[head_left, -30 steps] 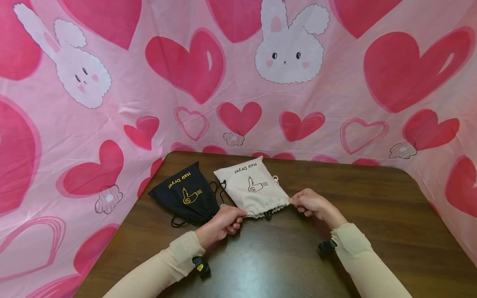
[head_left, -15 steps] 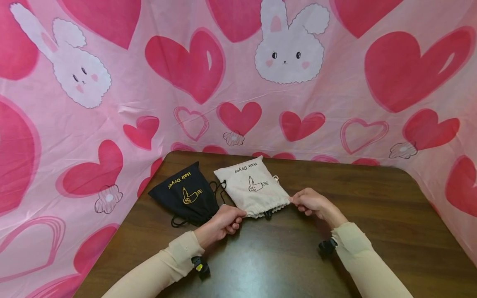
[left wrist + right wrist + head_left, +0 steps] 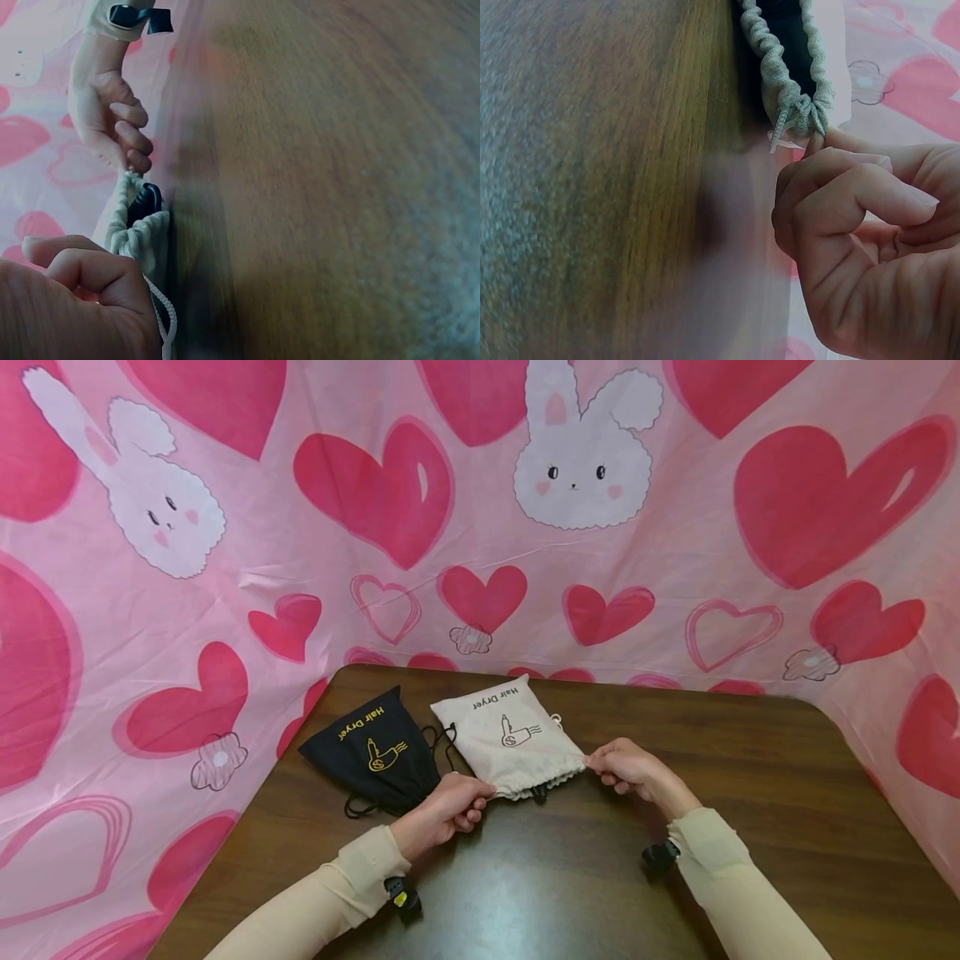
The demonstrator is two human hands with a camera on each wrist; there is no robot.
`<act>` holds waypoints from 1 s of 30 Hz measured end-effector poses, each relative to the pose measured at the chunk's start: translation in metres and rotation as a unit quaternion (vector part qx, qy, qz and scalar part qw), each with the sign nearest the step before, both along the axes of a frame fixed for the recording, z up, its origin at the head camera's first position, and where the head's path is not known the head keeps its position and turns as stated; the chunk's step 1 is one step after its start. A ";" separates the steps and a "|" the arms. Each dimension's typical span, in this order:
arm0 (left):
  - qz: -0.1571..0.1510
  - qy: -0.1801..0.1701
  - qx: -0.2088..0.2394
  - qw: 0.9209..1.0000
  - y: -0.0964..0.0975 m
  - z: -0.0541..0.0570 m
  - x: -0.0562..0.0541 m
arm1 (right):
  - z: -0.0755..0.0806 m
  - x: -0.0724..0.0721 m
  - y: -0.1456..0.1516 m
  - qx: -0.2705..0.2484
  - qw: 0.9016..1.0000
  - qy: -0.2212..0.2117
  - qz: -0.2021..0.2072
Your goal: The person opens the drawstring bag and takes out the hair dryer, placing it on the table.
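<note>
A cream drawstring bag [image 3: 510,735] printed "Hair Dryer" lies flat, its gathered mouth toward me. My left hand [image 3: 452,806] pinches the left corner of that mouth; at the right corner, my right hand [image 3: 626,767] pinches the cloth between thumb and finger. The mouth is stretched between them and gapes a little in both wrist views. A black cord-like piece [image 3: 148,202] shows in the opening; the rest of the contents is hidden. White drawstring [image 3: 166,315] hangs beside my left fingers. Left of the cream bag lies a black drawstring bag [image 3: 375,752] with yellow "Hair Dryer" print.
Both bags are on a brown wooden table [image 3: 750,793]. My left forearm passes close in front of the black bag, whose black cords [image 3: 360,807] loop onto the table. Pink cloth [image 3: 480,543] with hearts and rabbits hangs around the table's back and sides.
Hardly anything differs. Both hands keep their pinch on the cream bag's mouth, with only a very slight shift, and the black bag stays put.
</note>
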State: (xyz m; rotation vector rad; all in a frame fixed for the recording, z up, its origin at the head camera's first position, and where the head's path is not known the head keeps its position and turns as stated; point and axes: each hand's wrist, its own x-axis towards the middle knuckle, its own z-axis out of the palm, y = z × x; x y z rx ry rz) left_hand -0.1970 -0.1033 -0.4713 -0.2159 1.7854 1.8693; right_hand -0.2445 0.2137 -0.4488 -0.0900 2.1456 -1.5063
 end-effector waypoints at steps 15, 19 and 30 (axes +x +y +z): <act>0.000 0.004 -0.004 1.000 0.000 0.000 0.002 | -0.002 -0.001 0.002 -0.003 1.000 -0.006 -0.015; -0.002 0.002 -0.002 1.000 -0.001 0.001 0.002 | -0.003 -0.002 0.002 -0.005 1.000 -0.007 -0.016; -0.005 -0.003 0.004 1.000 -0.003 0.002 0.002 | -0.002 -0.002 0.002 -0.005 1.000 -0.003 -0.026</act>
